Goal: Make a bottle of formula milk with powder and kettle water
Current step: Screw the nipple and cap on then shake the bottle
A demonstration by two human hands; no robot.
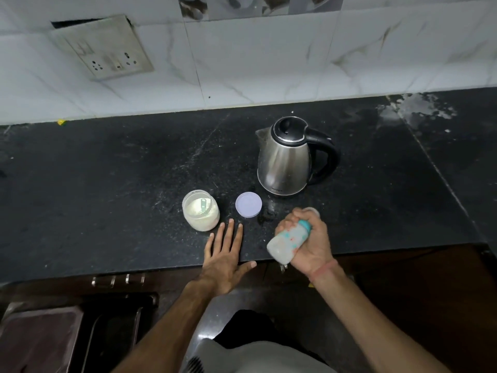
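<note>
Right now the right hand (306, 238) is gripping the baby bottle (289, 242), fingers curled round its upper part near the teal collar, and is holding it tilted above the front edge of the worktop (107, 184), base pointing down and to the left. Its contents are looking pale and milky, and the bottle's outline is blurring. A reddish band (324, 267) is sitting round that wrist.

The left hand (224, 254) is lying flat on the worktop with its fingers straight and spread, holding nothing, the fingertips reaching toward the gap between jar and lid.

Just beyond those fingertips, the open powder jar (201, 214) is standing upright, showing whitish powder with a pale green scoop (203, 205) resting inside. Beside it to the right, apart from it, the round lilac lid (248, 204) is lying flat. Further back and to the right, the steel kettle (287, 157) is standing with its black lid closed, handle pointing right and spout left.

Behind everything, a white tiled wall is rising, carrying a switch-and-socket plate (107, 49) at upper left.
</note>
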